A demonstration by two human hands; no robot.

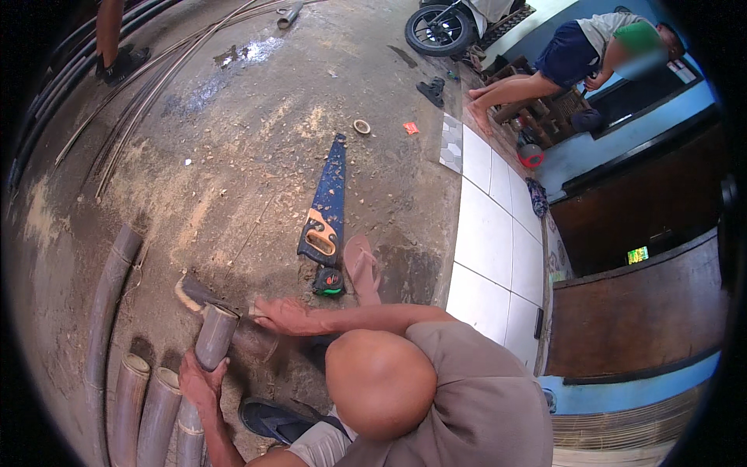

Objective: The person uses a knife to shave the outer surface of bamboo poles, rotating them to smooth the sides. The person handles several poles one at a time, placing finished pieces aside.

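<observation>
The left hand (201, 381) grips one upright bamboo piece (215, 336) near its lower end; the right hand (282, 316) lies beside its top, and I cannot tell whether it grips anything. Three cut bamboo lengths (148, 409) lie just left, with one long curved pole (105, 311) beyond. Farther off on the concrete floor (233, 140) lie one tape measure (328, 281), one sandal (362, 267) and one handsaw (327, 206).

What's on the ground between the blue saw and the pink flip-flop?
In the head view, a small green and black tape measure lies between the saw handle and the flip-flop.
</observation>
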